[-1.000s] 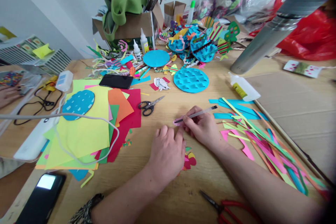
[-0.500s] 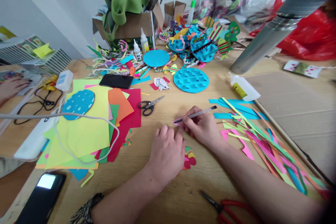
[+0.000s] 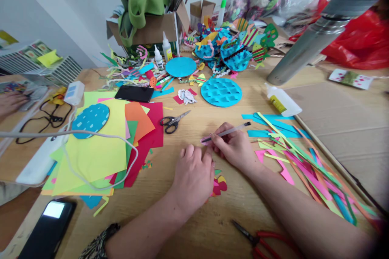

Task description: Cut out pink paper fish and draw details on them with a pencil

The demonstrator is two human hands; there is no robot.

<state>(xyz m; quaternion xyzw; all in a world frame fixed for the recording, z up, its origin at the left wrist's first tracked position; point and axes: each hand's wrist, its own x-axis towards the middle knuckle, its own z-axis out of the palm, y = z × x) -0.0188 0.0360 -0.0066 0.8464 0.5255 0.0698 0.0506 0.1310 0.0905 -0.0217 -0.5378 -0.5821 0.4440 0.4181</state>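
In the head view, the person's right hand (image 3: 235, 147) is closed around a pen (image 3: 232, 129) in a writing grip, the tip at a small pink paper piece (image 3: 204, 141) on the desk (image 3: 231, 214). The left hand (image 3: 193, 176) rests palm down just beside it, fingers loosely bent and fingertips close to the pink piece; whether they pin it cannot be told. Red and yellow cut-outs (image 3: 220, 186) lie next to the left hand, partly hidden by it. Beyond the hands are black-handled scissors (image 3: 176, 121) and a blue disc (image 3: 221, 92) covered in raised flaps. To the right of the right hand, coloured paper strips (image 3: 314, 170) lie in a tangle, with a glue bottle (image 3: 282, 103) on its side behind them. Stacked coloured sheets (image 3: 100, 153) lie on the left, a spotted blue oval (image 3: 91, 120) on top. Red-handled scissors (image 3: 252, 238) lie at the near edge, between the forearms. Another person's hand (image 3: 12, 103) shows at the far left.
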